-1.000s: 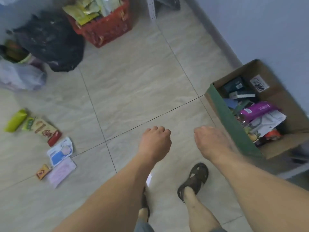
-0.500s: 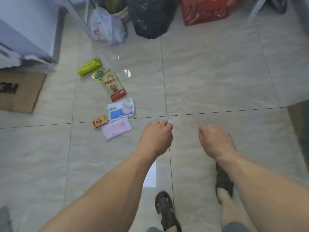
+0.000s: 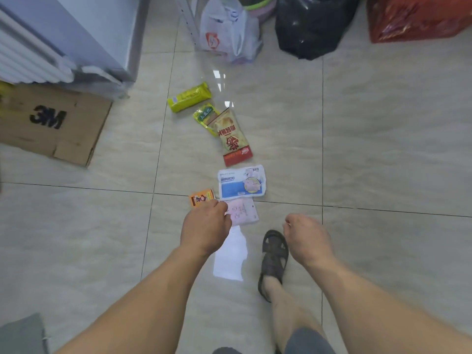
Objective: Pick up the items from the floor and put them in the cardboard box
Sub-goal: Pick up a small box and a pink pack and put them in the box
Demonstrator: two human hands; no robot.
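Several packets lie in a row on the tiled floor: a yellow-green bar packet (image 3: 189, 96), a small green sachet (image 3: 204, 116), a tan and red snack bag (image 3: 233, 137), a white and blue pack (image 3: 241, 182), a small orange packet (image 3: 201, 198) and a pink pack (image 3: 242, 212). My left hand (image 3: 205, 227) hovers with loosely curled fingers over the pink pack's left edge, holding nothing. To its right, my right hand (image 3: 305, 237) hangs with fingers curled and empty. The cardboard box with items is out of view.
A flat 3M cardboard sheet (image 3: 51, 121) lies at the left by a white cabinet (image 3: 84, 37). At the back stand a white plastic bag (image 3: 227, 31), a black bag (image 3: 311, 26) and a red basket (image 3: 419, 19). My sandalled foot (image 3: 273, 259) stands below the packets.
My view has swung left from the filled box to the packets, which now lie close in front. Both hands have come forward; the left one now reaches the pink pack.
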